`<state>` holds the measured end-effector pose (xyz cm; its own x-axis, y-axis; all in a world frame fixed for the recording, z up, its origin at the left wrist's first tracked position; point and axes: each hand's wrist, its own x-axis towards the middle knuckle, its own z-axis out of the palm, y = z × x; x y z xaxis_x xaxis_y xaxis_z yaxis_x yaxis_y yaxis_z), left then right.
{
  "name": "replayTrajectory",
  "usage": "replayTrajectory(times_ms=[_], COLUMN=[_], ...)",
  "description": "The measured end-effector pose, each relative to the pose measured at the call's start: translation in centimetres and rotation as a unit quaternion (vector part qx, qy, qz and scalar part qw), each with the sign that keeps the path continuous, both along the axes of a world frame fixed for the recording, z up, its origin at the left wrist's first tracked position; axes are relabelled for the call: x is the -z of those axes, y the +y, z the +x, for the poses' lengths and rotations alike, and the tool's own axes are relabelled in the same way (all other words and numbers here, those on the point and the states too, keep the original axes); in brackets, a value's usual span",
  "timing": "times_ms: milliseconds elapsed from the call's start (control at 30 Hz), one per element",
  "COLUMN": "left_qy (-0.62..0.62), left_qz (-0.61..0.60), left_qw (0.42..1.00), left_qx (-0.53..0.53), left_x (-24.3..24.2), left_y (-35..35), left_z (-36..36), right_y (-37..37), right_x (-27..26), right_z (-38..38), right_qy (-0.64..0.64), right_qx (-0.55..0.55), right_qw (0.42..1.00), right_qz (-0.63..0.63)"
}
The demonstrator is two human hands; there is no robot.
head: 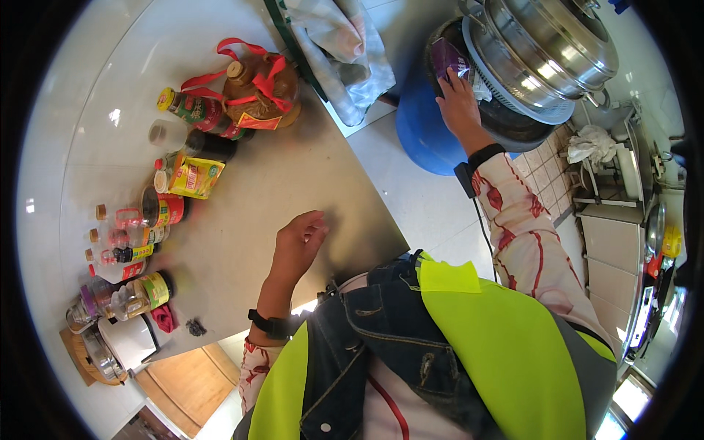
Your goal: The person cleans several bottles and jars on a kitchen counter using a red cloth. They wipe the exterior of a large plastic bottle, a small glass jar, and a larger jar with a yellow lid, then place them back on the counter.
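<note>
My right hand (460,105) reaches out at the upper right and touches a purple plastic packet (448,56). The packet lies in a black basin on top of a blue barrel (421,132), beside a stack of steel steamer pots (542,49). Whether the fingers grip the packet or only rest on it is not plain. My left hand (301,242) hovers over the brown tabletop (258,187) with its fingers loosely curled and nothing between them. Both wrists wear dark bands.
Along the left wall stand a brown gourd-shaped jug (264,91) with red ribbon, a yellow pouch (196,176) and several sauce bottles and jars. A scouring pad (196,327) lies near the table's edge. Cloth (357,60) hangs beyond the table, and a cabinet (610,258) stands right.
</note>
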<state>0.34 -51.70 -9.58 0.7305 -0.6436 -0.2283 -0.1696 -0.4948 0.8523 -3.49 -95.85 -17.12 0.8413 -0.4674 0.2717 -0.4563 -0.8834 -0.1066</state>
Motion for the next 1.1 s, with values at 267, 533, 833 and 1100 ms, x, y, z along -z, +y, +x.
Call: replayTrajectory(times_ms=[267,533,833,1100], left_qy=[0.021,-0.024,-0.121,-0.17], left_qz=[0.008,-0.065,-0.028,0.088], left_qw=[0.998,0.992,0.981,0.915], left_qx=[-0.067,-0.107,-0.147,-0.356], left_x=[-0.4,-0.8,0.5,2.3], left_y=[4.2,11.7,31.1,49.3], left_z=[-1.0,-1.3,-5.0,-9.4], right_y=[1.3,7.4,30.6,48.9], right_x=[-2.0,-3.3,-1.9,-0.9], right_z=[-0.6,-3.9,-5.2,-0.7], right_qy=[-0.05,-0.128,-0.182,-0.098], right_qx=[-0.014,-0.049,-0.161,-0.321], right_qw=[0.997,0.99,0.963,0.931], right_qz=[0.056,0.03,0.119,0.141])
